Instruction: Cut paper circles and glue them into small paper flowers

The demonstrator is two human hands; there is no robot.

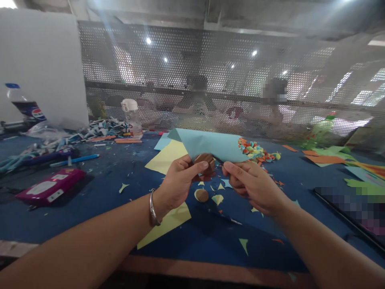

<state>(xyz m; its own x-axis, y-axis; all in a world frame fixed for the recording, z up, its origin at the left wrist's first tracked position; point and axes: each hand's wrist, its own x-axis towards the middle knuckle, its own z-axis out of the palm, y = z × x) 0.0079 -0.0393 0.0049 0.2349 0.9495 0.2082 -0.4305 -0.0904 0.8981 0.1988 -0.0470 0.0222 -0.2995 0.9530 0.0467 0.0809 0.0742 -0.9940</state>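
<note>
My left hand (182, 180), with a silver bangle at the wrist, is closed on a small brown disc (205, 162), thumb on its face. Just to the right, my right hand (243, 178) is closed in a pinch. A thin dark tip (219, 159) runs from its fingers toward the disc; its kind I cannot make out. Behind both hands lies a light blue paper sheet (210, 140), with a heap of coloured paper bits (255, 150) at its right end. Below, a brown-and-yellow round piece (201, 195) rests on the table among paper scraps (218, 199).
Yellow paper (165, 230) lies under my left forearm. At left are a magenta box (51, 186), a blue pen (75, 159), a cola bottle (27, 106) and a white-lidded bottle (132, 118). A dark-edged device (345, 216) and coloured paper (325, 158) lie right. Perforated panels (168, 72) stand behind.
</note>
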